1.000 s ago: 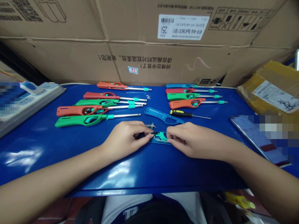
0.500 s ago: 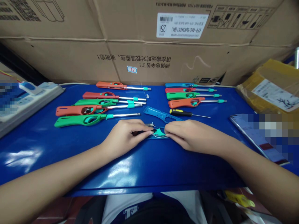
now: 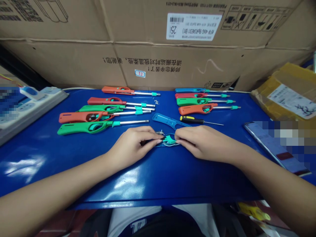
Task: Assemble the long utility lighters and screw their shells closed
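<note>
Near the middle of the blue table, both hands work on an opened blue lighter shell lying between them, mostly hidden by my fingers. My left hand (image 3: 139,142) is closed in a pinch on a small black part. Closed at the right end of the teal trigger (image 3: 170,140) is my right hand (image 3: 197,141), its fingertips on the shell. A thin white wire curves below the trigger. The other blue shell half (image 3: 168,120) lies just beyond my hands. Beside it rests a black and yellow screwdriver (image 3: 191,119), blade pointing right.
Several gas lighters lie at the left, including a green lighter (image 3: 85,127). More lie at the back right, among them an orange lighter (image 3: 195,109). A power strip (image 3: 32,105) sits on the left, a phone (image 3: 276,148) on the right. Cardboard (image 3: 148,52) stands behind.
The view has shifted very slightly. Between my fingertips the teal trigger and the white wire have moved a little; both hands keep their grips.
</note>
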Motion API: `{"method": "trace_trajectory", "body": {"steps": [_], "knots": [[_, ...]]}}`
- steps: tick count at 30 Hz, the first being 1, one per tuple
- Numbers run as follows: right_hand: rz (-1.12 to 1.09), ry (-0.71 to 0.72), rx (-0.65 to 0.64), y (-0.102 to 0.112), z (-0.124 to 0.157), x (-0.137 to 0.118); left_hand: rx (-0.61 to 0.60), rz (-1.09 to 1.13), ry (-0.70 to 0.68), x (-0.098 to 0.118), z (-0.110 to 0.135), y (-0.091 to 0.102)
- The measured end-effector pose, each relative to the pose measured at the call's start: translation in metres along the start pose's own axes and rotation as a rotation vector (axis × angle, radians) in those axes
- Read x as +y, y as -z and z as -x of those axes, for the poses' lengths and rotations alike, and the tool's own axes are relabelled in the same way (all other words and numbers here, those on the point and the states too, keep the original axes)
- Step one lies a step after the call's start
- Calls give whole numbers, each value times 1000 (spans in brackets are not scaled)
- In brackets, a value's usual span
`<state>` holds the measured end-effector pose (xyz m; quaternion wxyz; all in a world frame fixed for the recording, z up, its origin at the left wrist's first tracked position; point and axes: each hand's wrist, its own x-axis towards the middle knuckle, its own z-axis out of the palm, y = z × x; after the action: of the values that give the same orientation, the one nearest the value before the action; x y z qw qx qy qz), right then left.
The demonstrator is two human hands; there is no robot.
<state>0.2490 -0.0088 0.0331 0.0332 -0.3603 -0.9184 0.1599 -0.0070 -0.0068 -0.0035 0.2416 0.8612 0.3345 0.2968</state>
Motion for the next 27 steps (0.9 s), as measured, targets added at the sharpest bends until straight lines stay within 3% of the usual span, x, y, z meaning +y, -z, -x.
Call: {"method": "trace_trajectory", "body": {"steps": [13,27], "knots": [[29,-25,29,-2,-1,1,37,28,97,1,1,-1],[27,-5,3,-4,0,5,-7,5,55,0,4,-1]]}}
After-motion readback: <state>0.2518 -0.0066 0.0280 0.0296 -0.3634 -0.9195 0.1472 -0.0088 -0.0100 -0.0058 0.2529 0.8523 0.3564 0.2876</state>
